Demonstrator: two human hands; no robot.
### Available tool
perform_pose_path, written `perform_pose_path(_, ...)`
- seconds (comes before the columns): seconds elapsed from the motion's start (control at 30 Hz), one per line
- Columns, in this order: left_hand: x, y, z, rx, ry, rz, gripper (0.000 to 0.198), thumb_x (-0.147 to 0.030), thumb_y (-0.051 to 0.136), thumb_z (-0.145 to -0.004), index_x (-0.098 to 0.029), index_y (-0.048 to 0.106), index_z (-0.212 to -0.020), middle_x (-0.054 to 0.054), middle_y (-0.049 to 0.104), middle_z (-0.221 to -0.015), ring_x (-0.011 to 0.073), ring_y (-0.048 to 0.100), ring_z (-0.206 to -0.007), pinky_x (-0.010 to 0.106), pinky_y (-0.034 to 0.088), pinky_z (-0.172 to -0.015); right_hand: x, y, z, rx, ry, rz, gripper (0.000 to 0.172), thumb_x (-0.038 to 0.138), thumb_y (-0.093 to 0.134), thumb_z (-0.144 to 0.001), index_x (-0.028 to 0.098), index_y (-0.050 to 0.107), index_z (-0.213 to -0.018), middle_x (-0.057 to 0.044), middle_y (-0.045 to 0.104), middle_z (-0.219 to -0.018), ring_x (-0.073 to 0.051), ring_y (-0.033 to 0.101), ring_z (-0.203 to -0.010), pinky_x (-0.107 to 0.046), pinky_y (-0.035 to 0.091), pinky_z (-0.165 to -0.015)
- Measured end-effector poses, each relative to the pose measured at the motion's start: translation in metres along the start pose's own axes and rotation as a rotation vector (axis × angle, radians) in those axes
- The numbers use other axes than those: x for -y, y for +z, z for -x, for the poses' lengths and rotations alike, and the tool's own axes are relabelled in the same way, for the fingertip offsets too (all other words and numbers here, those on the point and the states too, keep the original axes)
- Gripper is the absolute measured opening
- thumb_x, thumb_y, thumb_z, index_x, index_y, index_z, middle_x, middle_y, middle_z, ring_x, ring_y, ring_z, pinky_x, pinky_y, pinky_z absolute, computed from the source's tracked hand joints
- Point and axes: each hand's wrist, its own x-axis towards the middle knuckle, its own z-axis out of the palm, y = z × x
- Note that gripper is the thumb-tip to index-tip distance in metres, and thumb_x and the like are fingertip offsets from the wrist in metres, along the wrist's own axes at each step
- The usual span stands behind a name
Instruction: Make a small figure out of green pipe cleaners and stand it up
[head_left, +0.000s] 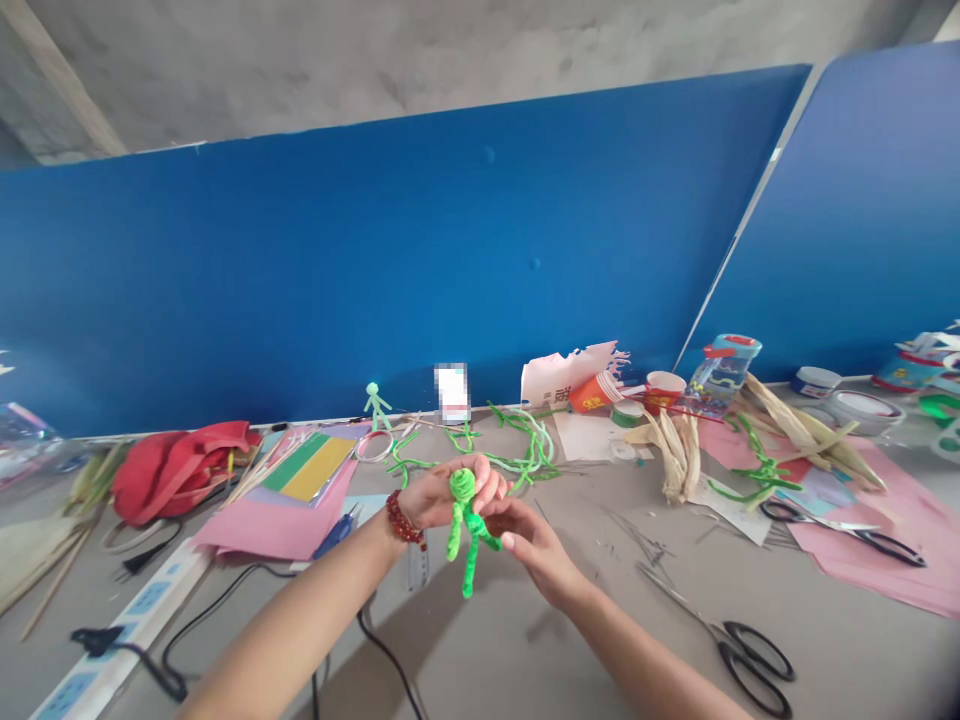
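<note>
A bright green pipe-cleaner figure [471, 525] with a coiled round head hangs between my hands above the grey table. My left hand [442, 488], with a red bead bracelet at the wrist, has its fingers closed behind the figure's head and upper body. My right hand [531, 540] pinches one of its limbs on the right side between thumb and fingers. A smaller pale green figure [375, 402] stands at the back by the blue panel. Loose green pipe cleaners [525, 440] lie in a tangle behind my hands.
Scissors [739, 640] lie at the front right, another pair [847, 525] on pink paper further right. Corn husks [675, 450], paper cups [664, 390] and a clear jar [724, 372] stand behind. At left are a power strip [124, 635], cables, coloured sheets and a red cloth bag [176, 468].
</note>
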Motion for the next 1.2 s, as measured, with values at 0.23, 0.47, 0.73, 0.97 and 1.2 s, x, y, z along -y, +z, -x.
perform_pose_path(0.23, 0.01, 0.005, 0.0, -0.086, -0.023, 0.061, 0.023, -0.038, 0.075, -0.074, -0.019, 0.061, -0.074, 0.004, 0.057, -0.073, 0.0195, 0.056, -0.079, 0.039, 0.043, -0.091, 0.0, 0.004, -0.001, -0.107, 0.046, 0.126, 0.031, 0.047, 0.078, -0.072, 0.02, 0.067, -0.081, -0.001, 0.064, -0.078, -0.017, 0.058, -0.077, -0.029, 0.046, -0.075)
perform_pose_path(0.47, 0.009, 0.003, 0.013, -0.379, -0.054, -0.106, 0.026, -0.025, 0.064, -0.083, -0.023, 0.066, -0.109, 0.008, 0.066, -0.113, 0.0215, 0.059, -0.106, 0.032, 0.045, -0.09, -0.006, -0.004, -0.008, -0.425, -0.028, 0.393, 0.037, 0.053, 0.068, -0.076, 0.018, 0.06, -0.067, 0.0, 0.057, -0.061, -0.014, 0.049, -0.059, -0.026, 0.041, -0.058)
perform_pose_path(0.73, 0.015, 0.006, 0.015, -0.517, -0.066, -0.37, 0.03, -0.026, 0.075, -0.076, -0.021, 0.065, -0.104, 0.004, 0.068, -0.099, 0.0193, 0.063, -0.097, 0.032, 0.05, -0.086, -0.003, -0.003, -0.006, -0.427, -0.032, 0.526, 0.028, 0.042, 0.065, -0.078, 0.018, 0.06, -0.066, 0.0, 0.059, -0.062, -0.015, 0.051, -0.061, -0.025, 0.041, -0.061)
perform_pose_path(0.97, 0.015, 0.005, 0.013, -0.557, -0.072, -0.343, 0.026, -0.026, 0.074, -0.075, -0.019, 0.066, -0.099, 0.004, 0.07, -0.094, 0.02, 0.064, -0.093, 0.034, 0.052, -0.085, -0.005, -0.005, -0.004, -0.382, -0.018, 0.518, 0.035, 0.049, 0.065, -0.081, 0.018, 0.06, -0.067, -0.001, 0.059, -0.065, -0.016, 0.054, -0.066, -0.026, 0.044, -0.065)
perform_pose_path(1.2, 0.008, 0.005, 0.017, -0.53, -0.058, -0.415, 0.029, -0.027, 0.07, -0.08, -0.024, 0.065, -0.108, 0.006, 0.069, -0.103, 0.0197, 0.063, -0.098, 0.031, 0.049, -0.082, -0.008, -0.006, -0.004, -0.362, -0.008, 0.507, 0.034, 0.049, 0.064, -0.082, 0.018, 0.061, -0.069, -0.001, 0.059, -0.065, -0.015, 0.052, -0.064, -0.025, 0.044, -0.06)
